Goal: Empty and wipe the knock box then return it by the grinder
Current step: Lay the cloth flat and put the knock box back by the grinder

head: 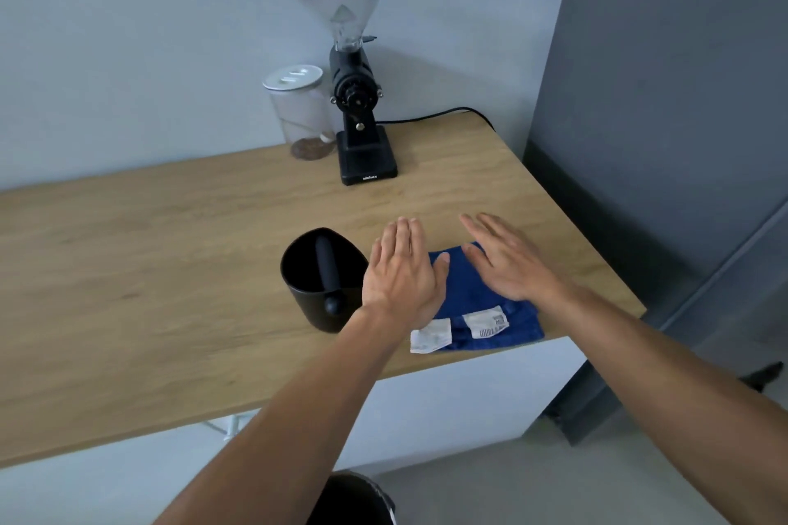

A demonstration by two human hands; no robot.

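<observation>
Hands are both flat and open, holding nothing. Left hand (403, 273) is spread out in the middle of the frame, just right of the black knock box (322, 279), which stands upright on the wooden table (149, 269). Right hand (509, 264) lies over a blue cloth (473, 303) with white tags near the table's front edge. Up in the middle stands the black grinder (356, 98), well apart from the box, with a glass jar (300, 111) just left of it.

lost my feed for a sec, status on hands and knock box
Left hand and right hand open, flat over blue cloth. Knock box upright beside cloth, ungripped, apart from grinder. Nothing between them.
</observation>
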